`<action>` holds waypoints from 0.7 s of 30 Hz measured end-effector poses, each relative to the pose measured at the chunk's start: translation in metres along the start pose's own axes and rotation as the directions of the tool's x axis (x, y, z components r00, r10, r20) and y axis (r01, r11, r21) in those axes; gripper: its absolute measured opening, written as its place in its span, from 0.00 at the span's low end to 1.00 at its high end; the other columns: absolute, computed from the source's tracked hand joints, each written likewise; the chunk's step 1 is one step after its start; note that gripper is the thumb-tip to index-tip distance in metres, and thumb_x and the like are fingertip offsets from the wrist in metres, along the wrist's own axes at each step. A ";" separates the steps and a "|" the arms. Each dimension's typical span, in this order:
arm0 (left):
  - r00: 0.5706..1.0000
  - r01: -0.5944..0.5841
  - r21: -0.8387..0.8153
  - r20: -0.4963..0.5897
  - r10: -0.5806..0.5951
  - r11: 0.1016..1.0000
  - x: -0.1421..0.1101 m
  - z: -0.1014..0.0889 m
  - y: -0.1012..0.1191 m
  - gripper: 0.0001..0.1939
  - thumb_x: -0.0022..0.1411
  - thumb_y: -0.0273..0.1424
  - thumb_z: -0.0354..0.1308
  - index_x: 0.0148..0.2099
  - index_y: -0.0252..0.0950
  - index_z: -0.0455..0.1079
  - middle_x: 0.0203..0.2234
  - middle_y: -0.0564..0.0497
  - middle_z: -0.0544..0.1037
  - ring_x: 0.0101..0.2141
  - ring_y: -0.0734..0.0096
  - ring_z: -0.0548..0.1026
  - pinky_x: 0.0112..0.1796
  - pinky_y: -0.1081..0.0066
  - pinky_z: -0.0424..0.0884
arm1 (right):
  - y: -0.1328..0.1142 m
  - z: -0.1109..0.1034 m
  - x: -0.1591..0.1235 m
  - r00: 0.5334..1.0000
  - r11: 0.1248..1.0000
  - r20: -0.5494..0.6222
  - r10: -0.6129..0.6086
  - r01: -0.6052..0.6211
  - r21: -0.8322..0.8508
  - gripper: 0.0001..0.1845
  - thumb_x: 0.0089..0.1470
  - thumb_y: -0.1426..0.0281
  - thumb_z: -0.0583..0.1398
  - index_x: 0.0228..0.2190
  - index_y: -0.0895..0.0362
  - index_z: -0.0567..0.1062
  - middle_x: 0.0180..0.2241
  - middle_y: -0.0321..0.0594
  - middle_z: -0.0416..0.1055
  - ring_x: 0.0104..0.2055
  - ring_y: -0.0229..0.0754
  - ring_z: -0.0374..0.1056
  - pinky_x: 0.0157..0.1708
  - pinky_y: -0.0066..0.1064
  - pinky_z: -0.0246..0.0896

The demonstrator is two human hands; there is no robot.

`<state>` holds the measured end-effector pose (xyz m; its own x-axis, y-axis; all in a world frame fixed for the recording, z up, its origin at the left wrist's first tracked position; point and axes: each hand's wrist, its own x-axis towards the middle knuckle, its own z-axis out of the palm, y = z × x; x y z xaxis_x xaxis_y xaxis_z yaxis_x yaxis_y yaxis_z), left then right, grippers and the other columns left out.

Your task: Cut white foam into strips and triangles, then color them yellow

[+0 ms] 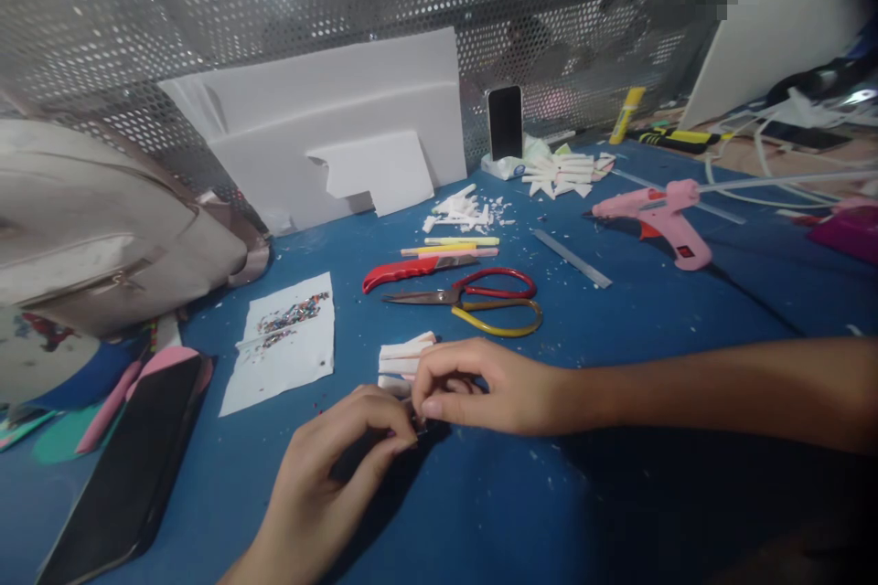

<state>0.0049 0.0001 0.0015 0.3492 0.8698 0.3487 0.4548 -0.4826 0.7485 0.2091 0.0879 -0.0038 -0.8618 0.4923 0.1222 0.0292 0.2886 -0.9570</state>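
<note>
My left hand and my right hand meet over the blue table, fingertips pinched together. Whatever lies between them is too small and too covered to name. Just behind the fingers are several white strips, partly hidden by my right hand. Farther back lie scissors with one red and one yellow handle, and a red-handled cutter. To the left, a white paper sheet bears a scatter of tiny multicoloured bits.
A pink glue gun rests at right, its cord trailing forward. A dark phone and a pale bag are at left. Behind the tools are thin coloured sticks, white scraps and an upright phone.
</note>
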 end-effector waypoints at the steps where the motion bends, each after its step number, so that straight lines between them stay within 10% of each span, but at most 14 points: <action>1: 1.000 0.002 0.001 -0.001 -0.002 1.000 0.000 0.000 0.000 0.07 0.66 0.23 0.54 0.37 0.40 0.67 0.31 0.57 0.75 0.34 0.79 0.75 0.39 0.80 0.69 | 0.000 0.000 0.000 1.000 1.000 0.003 -0.006 0.006 -0.006 0.07 0.60 0.69 0.58 0.34 0.60 0.74 0.28 0.33 0.63 0.27 0.32 0.53 0.26 0.24 0.49; 21: 0.993 0.031 0.038 -0.115 -0.026 0.999 -0.001 0.001 -0.001 0.08 0.63 0.25 0.58 0.43 0.43 0.67 0.30 0.58 0.75 0.32 0.78 0.76 0.33 0.81 0.71 | -0.002 -0.001 -0.001 0.999 1.000 -0.036 0.019 -0.019 0.001 0.06 0.57 0.69 0.60 0.33 0.59 0.73 0.30 0.34 0.63 0.27 0.32 0.54 0.27 0.25 0.50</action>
<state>0.0053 -0.0004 -0.0004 0.2406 0.8881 0.3918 0.4963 -0.4594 0.7366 0.2105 0.0873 -0.0021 -0.8423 0.5269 0.1133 0.0450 0.2783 -0.9594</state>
